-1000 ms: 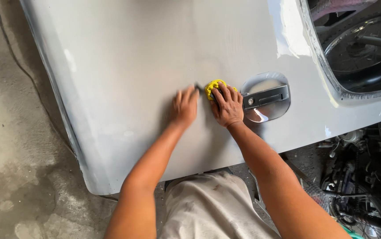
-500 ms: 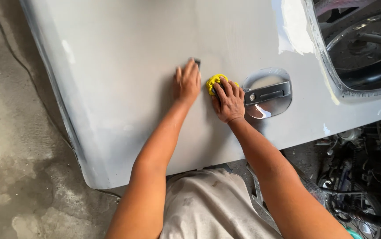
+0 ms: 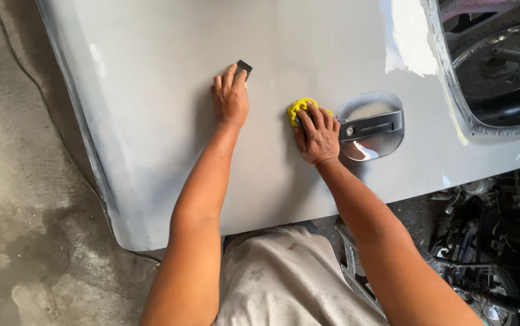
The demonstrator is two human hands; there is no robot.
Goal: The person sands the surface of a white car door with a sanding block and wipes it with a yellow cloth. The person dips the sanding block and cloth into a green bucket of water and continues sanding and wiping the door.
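A grey primed car door panel (image 3: pixel 151 121) lies flat in front of me. My left hand (image 3: pixel 229 99) presses a small dark sanding sheet (image 3: pixel 243 67) flat against the panel, with only the sheet's corner showing past my fingertips. My right hand (image 3: pixel 317 136) rests on the panel, fingers closed over a yellow sponge (image 3: pixel 299 108), just left of the chrome door handle recess (image 3: pixel 371 127).
The door's window opening (image 3: pixel 495 72) sits at the upper right with dark parts showing through. Concrete floor (image 3: pixel 18 211) lies to the left. A clutter of metal parts and tools (image 3: pixel 489 241) fills the lower right. A thin cable (image 3: pixel 12 54) runs along the floor.
My left hand has slid the dark sheet up and to the left across the panel, away from the right hand. The right hand with the sponge stays by the handle.
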